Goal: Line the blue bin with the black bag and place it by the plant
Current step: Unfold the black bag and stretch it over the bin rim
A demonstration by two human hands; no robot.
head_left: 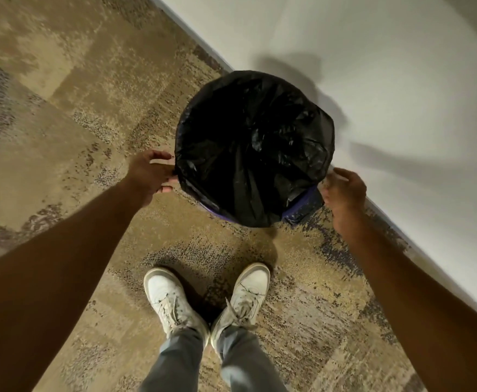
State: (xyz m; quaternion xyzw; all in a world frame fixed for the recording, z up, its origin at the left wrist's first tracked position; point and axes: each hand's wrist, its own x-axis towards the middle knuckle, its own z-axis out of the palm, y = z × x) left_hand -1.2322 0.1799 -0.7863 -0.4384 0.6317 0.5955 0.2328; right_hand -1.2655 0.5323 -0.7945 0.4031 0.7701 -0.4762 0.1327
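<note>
On patterned carpet beside a white wall (373, 66), the blue bin (302, 206) is seen lined with the black bag (254, 142).
Bag plastic at the rim is pinched by the left hand (149, 175); the right hand (343, 190) is curled against the opposite rim, its grip unclear.

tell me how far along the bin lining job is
Done: the black bag is spread over the blue bin, folded over its rim. In hand: the left hand and right hand are at opposite sides of the rim. Left: no plant is in view, so placement is unconfirmed.
</note>
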